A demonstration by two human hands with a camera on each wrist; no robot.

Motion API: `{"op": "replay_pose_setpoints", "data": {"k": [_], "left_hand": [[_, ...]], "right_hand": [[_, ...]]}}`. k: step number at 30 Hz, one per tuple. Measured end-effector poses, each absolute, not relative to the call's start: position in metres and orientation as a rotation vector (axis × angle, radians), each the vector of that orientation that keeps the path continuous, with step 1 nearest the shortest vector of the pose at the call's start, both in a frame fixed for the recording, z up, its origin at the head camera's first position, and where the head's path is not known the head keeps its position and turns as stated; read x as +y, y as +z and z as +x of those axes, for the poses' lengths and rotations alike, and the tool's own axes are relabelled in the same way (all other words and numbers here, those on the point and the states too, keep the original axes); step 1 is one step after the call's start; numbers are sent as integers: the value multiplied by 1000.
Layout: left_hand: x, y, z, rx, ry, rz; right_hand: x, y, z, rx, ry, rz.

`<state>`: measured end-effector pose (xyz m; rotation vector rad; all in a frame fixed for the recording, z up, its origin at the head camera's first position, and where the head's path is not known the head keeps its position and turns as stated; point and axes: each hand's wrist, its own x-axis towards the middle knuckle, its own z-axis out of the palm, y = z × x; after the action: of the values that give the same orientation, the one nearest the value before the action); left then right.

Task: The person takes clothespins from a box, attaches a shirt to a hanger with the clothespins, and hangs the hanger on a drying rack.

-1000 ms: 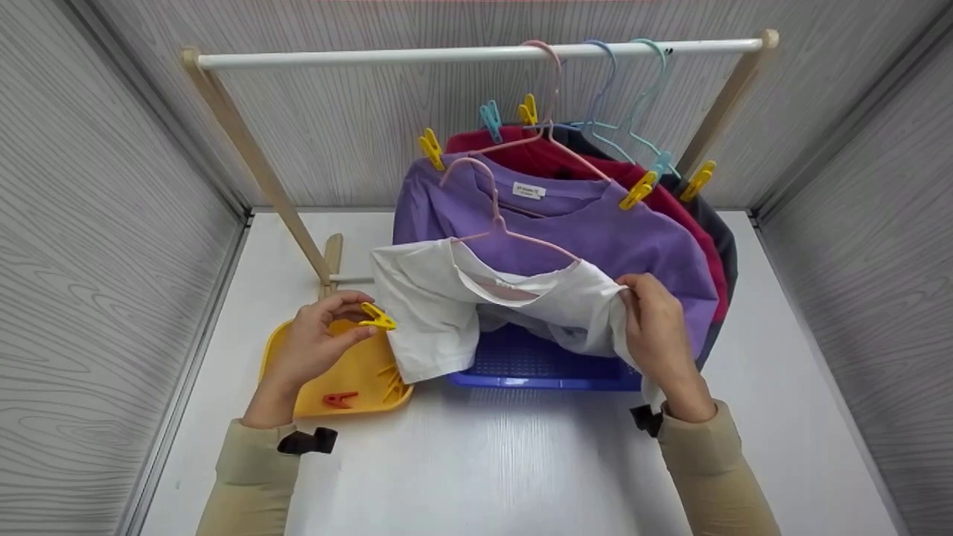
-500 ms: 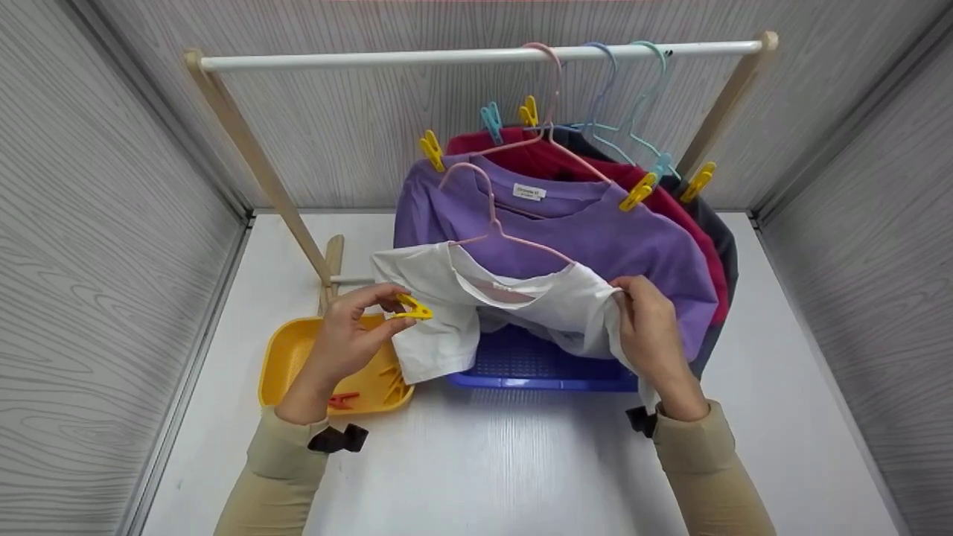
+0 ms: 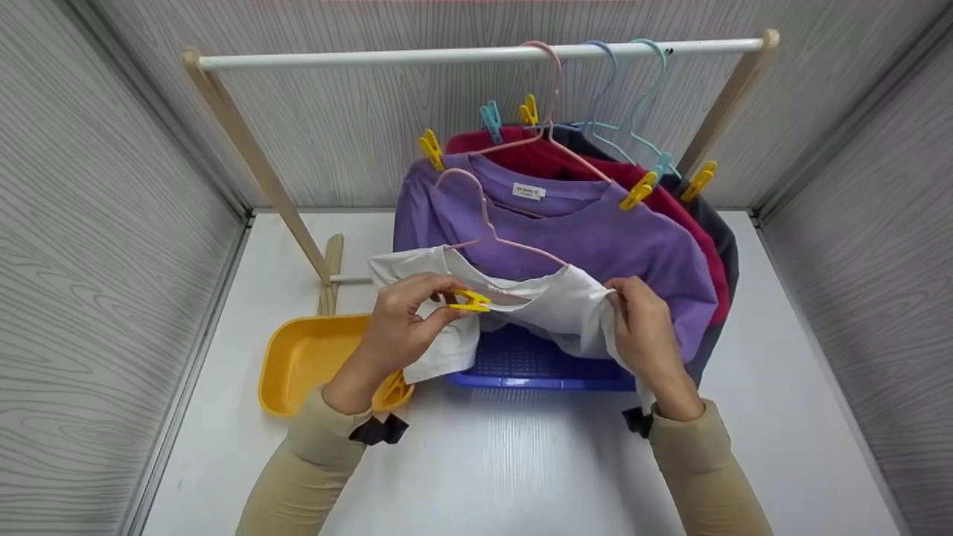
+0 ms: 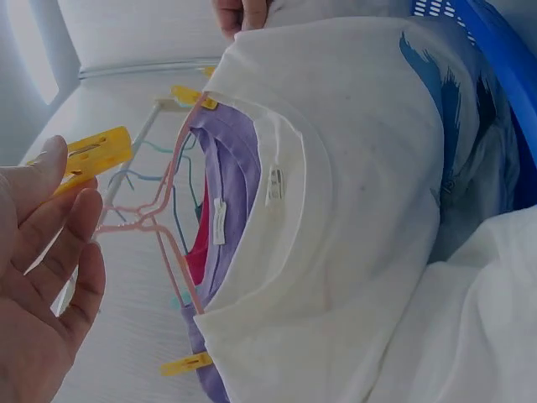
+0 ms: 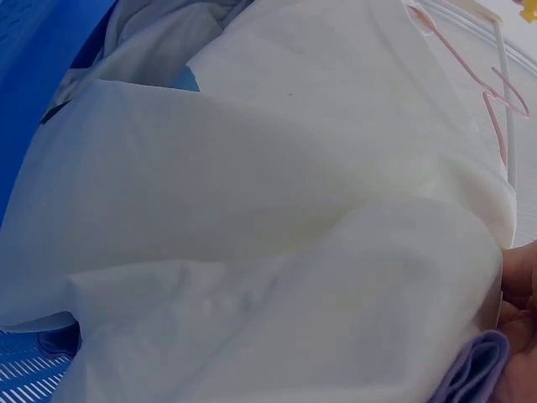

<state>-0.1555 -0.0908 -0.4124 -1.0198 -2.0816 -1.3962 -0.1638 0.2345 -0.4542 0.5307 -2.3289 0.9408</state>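
Observation:
A white T-shirt [image 3: 551,313] is draped on a pink hanger [image 3: 485,216], its hook off the rail. My right hand [image 3: 646,327] pinches the shirt's right shoulder, with cloth hanging below the fingers. Between the thumb and fingers of my left hand [image 3: 409,320] is a yellow clothespin [image 3: 470,300], in front of the shirt's neckline and covering part of the left sleeve. In the left wrist view the clothespin [image 4: 99,154] appears apart from the cloth. The right wrist view is mostly filled by the white shirt [image 5: 252,210], with my right hand [image 5: 520,327] at its edge.
Behind, a purple shirt [image 3: 595,238], a red one and a dark one hang from the white rail [image 3: 357,58], with yellow and blue clothespins on them. A blue basket [image 3: 543,383] lies under the shirt. Left stands a yellow tray [image 3: 287,365] with clothespins.
My left hand has carried the yellow clothespin rightward from beside the left sleeve to the front of the neckline. The right hand keeps its grip, and the white shirt has shifted slightly left.

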Motion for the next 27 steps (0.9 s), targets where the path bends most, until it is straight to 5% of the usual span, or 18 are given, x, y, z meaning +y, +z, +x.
{"op": "replay_pose_setpoints", "data": {"k": [27], "left_hand": [[-34, -399, -176, -1996, -1271, -1070]], "right_hand": [[230, -456, -162, -2326, 918, 546]]}}
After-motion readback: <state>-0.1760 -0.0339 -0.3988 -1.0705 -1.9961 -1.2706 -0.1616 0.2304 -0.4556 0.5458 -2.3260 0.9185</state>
